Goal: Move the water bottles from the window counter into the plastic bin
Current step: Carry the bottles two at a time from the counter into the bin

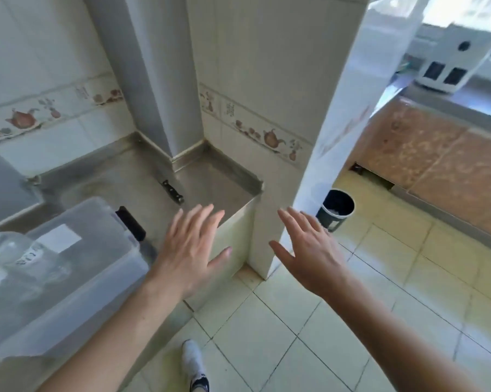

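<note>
Plastic bin (77, 267), 2 bare hands (192, 250)

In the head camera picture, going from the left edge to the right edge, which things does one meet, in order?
plastic bin → knife → left hand → right hand → black waste bucket → white appliance on the window counter.
</note>
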